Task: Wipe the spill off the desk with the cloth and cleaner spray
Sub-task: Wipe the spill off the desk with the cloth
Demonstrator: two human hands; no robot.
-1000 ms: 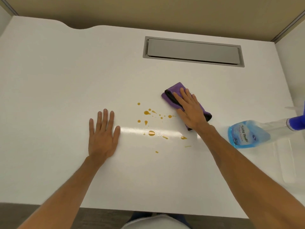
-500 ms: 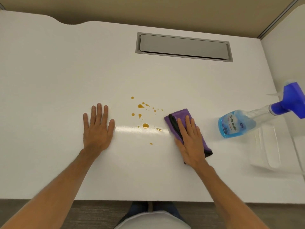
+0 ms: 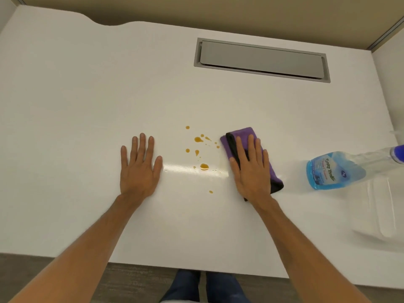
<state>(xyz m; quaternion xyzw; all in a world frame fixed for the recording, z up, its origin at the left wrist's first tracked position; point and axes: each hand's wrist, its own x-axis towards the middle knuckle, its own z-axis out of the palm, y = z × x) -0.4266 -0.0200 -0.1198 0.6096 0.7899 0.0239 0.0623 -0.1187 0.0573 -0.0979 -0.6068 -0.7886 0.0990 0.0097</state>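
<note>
- Head view: the right hand (image 3: 251,171) lies flat, palm down, fingers spread on the folded purple cloth (image 3: 247,133); the grip is wide and curls round nothing, pressing rather than pinching.
- The cloth sits on the white table (image 3: 87,84), just right of the spill (image 3: 204,166), its left edge near the closest drops but seemingly not on them.
- The spill is a scatter of small amber drops between the two hands, most of it not yet wiped, by the look of it.
- The left hand (image 3: 140,169) rests flat and bare on the table left of the drops, fingers splayed, holding nothing.
- The spray bottle (image 3: 334,171) lies on its side well to the right, blue liquid pooled at its base end, trigger head at the frame edge.
- Handling, cloth: judged soft, light and limp; it is likely to bunch under a fingertip pinch, so a flat palm over the middle suits a sweep leftward.
- Handling, bottle: judged rigid clear plastic, part full, moderately light, possibly slick; best taken round the neck below the trigger.
- A grey flap (image 3: 262,59) is set in the table far behind.
</note>
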